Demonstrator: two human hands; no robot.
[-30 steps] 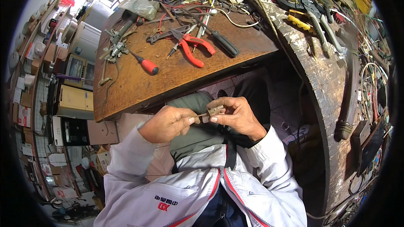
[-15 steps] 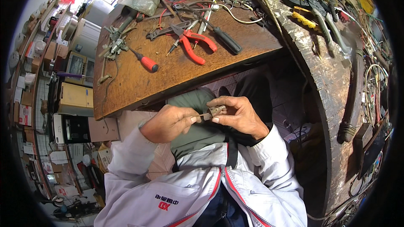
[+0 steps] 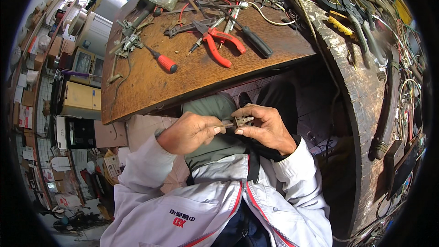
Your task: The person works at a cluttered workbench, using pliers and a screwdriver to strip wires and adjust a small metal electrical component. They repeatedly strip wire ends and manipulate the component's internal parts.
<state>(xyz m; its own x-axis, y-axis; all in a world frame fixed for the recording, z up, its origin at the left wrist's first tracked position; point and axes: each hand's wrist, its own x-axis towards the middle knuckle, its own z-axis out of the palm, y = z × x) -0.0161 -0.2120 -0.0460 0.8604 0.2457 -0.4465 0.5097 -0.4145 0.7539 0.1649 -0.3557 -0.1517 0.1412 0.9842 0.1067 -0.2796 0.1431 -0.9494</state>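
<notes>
Both my hands are raised over my lap, just in front of the wooden bench. A small dull-metal fitting (image 3: pixel 243 120) with prong-like ends is pinched between the thumb and fingers of my right hand (image 3: pixel 270 130). The fingers of my left hand (image 3: pixel 187 132) close on a thin metal piece (image 3: pixel 227 125), whose end meets the fitting. How the two join I cannot tell, since fingertips cover part of them.
On the wooden bench (image 3: pixel 137 96) lie red-handled pliers (image 3: pixel 212 48), a red screwdriver (image 3: pixel 165 62), a black-handled screwdriver (image 3: pixel 256 41), an adjustable wrench (image 3: pixel 183 28) and several metal fittings (image 3: pixel 130 41). Wires and tools crowd a worn side bench (image 3: pixel 361 105) at right. Shelves (image 3: pixel 39 123) stand left.
The metal fitting has turned in my right hand and now shows its prongs. My left hand has shifted slightly right with the thin piece. The whole view has swung a little.
</notes>
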